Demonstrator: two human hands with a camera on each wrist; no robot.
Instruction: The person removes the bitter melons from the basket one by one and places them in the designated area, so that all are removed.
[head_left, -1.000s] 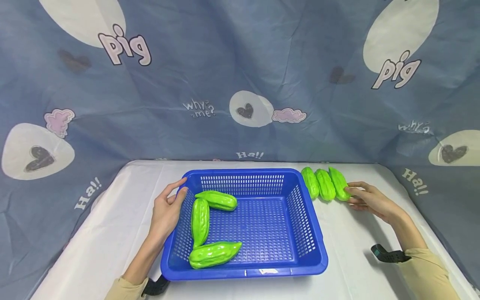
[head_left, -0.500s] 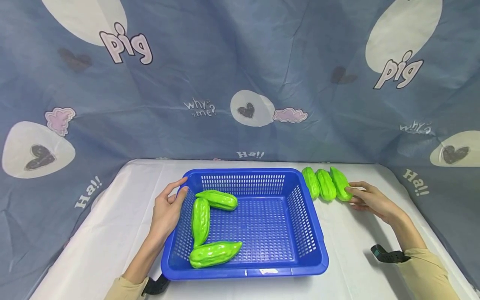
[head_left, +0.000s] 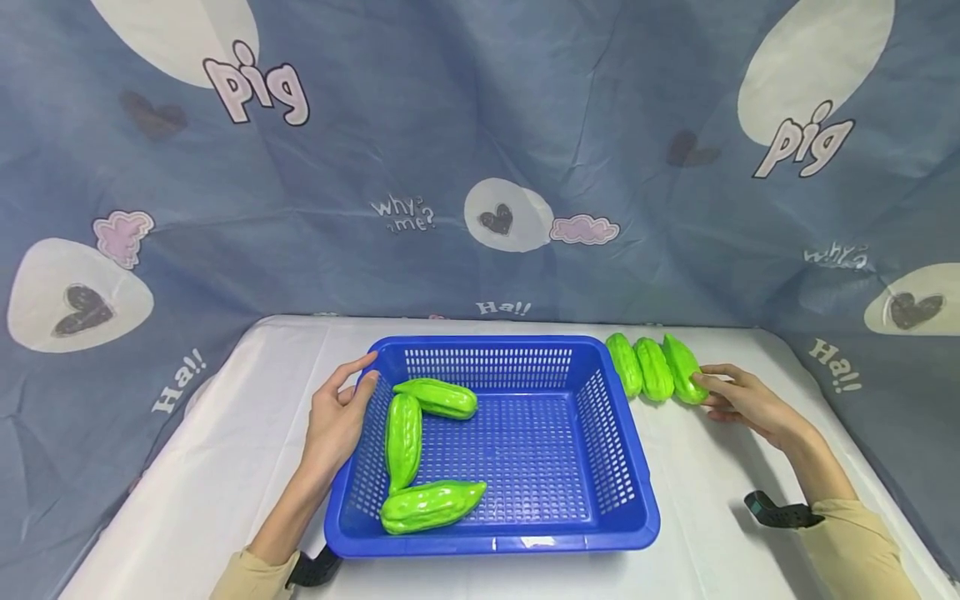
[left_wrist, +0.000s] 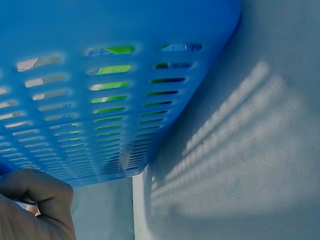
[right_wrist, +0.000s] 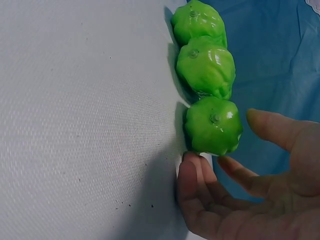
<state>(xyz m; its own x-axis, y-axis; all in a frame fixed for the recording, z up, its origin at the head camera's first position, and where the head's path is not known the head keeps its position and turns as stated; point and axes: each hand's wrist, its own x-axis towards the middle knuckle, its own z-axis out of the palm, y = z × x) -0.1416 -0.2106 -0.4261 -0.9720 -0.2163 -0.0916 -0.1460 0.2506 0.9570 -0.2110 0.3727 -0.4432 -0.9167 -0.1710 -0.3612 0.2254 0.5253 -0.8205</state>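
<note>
My left hand (head_left: 337, 421) grips the left rim of a blue plastic basket (head_left: 491, 546), near its back corner. The left wrist view shows the basket's slotted side wall (left_wrist: 105, 117) and the curled hand (left_wrist: 37, 205) at its edge. Inside the basket lie three bright green bitter melons, one at the back (head_left: 438, 398), one along the left wall (head_left: 403, 442) and one in front (head_left: 431, 507). My right hand (head_left: 750, 404) is at the near end of the rightmost bitter melon (head_left: 682, 369) outside. In the right wrist view its fingers touch that melon's side, and the thumb stands slightly apart.
Two more bitter melons (head_left: 624, 365) (head_left: 655, 369) lie in a row between the basket and the rightmost one. Everything stands on a white-covered table (head_left: 720, 500). A blue printed cloth (head_left: 480, 275) hangs behind and at both sides.
The whole head view has shifted slightly. Both hands, the basket and the bitter melons keep practically the same places relative to one another.
</note>
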